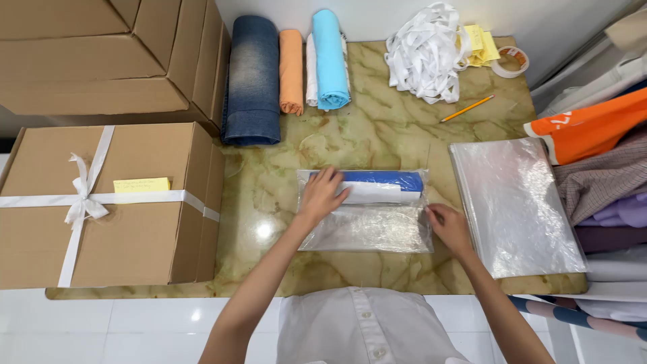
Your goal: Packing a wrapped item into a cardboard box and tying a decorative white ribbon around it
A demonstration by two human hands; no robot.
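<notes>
While our left hand (322,193) lies flat with fingers spread on the clear plastic bag (367,222), pressing the rolled blue and white cloth (381,185) inside, our right hand (448,226) pinches the bag's right edge. The bag sits mid-table on the marbled tabletop (377,128), between a ribbon-tied cardboard box (101,216) and a stack of clear bags (515,202).

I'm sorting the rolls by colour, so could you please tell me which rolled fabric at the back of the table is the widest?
The blue denim roll, leftmost in the row beside the cardboard boxes. It is clearly broader than the orange roll, the white roll and the light blue roll.
</notes>
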